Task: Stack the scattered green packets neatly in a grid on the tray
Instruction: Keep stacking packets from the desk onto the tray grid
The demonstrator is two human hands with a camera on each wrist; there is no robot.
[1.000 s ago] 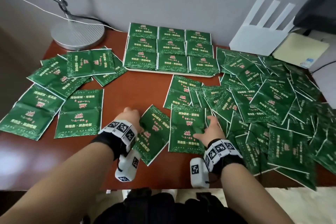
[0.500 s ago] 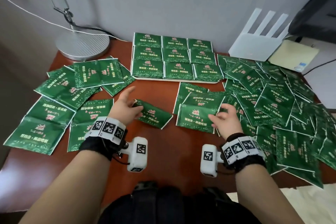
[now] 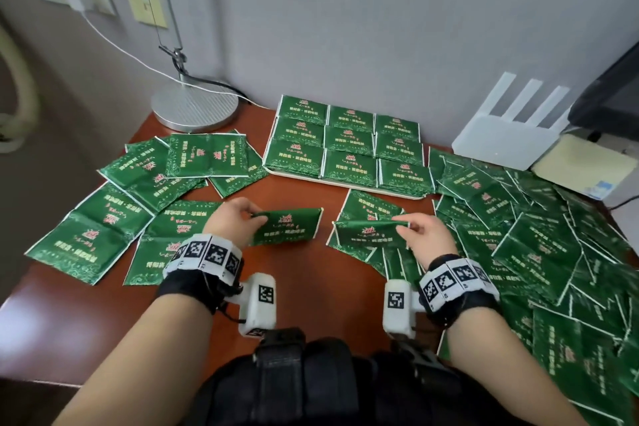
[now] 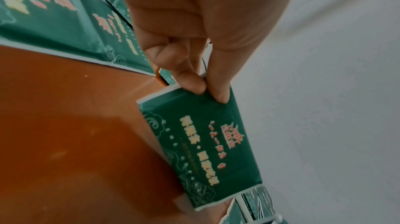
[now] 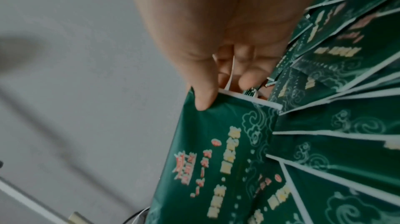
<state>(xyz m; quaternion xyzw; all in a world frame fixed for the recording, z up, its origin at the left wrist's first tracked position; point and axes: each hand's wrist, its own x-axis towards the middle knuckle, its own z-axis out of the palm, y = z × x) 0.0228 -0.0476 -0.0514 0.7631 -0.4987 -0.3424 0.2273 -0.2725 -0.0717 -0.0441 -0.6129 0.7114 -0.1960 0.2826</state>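
1. Lying beyond both hands, against the wall, the flat white tray (image 3: 397, 191) carries a 3-by-3 grid of green foil packets (image 3: 349, 142); its long side runs left to right.
2. Pinching a glossy green folded packet (image 3: 287, 226) at its left end, the left hand (image 3: 231, 223) holds it raised off the red-brown wooden table (image 3: 311, 273), long axis left to right, matching the grid's rows.
3. Gripping a second green packet (image 3: 366, 231) at its upper right edge between thumb and fingers, the right hand (image 3: 427, 239) keeps it likewise crosswise.
4. Judged from this, both hands are about equally near the tray, and each packet needs only a forward carry, no turn.
5. Loose packets lie left of the left hand (image 3: 100, 235) and heaped right of the right hand (image 3: 539, 252).
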